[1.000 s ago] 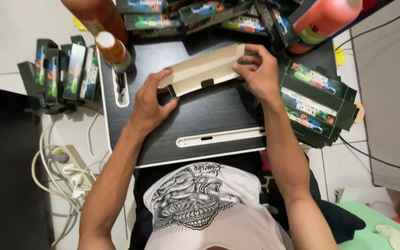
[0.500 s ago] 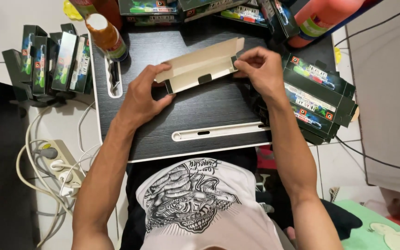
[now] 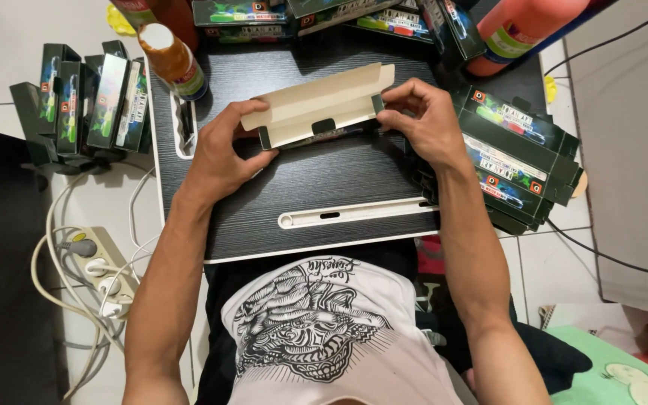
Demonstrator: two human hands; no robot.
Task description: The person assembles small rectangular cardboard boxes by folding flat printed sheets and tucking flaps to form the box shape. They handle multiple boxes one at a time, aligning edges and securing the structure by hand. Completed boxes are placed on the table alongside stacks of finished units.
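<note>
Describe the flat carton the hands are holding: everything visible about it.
The carton is an unfolded long cardboard box, plain beige inside, dark printed outside showing at its lower edge and small end tabs. Its flaps are open, the inside facing up. It sits tilted over the dark lap table. The left hand grips its left end, the right hand pinches its right end.

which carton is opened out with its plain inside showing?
The carton held by left hand and right hand; the stacked cartons beside it show only printed dark outsides.
</note>
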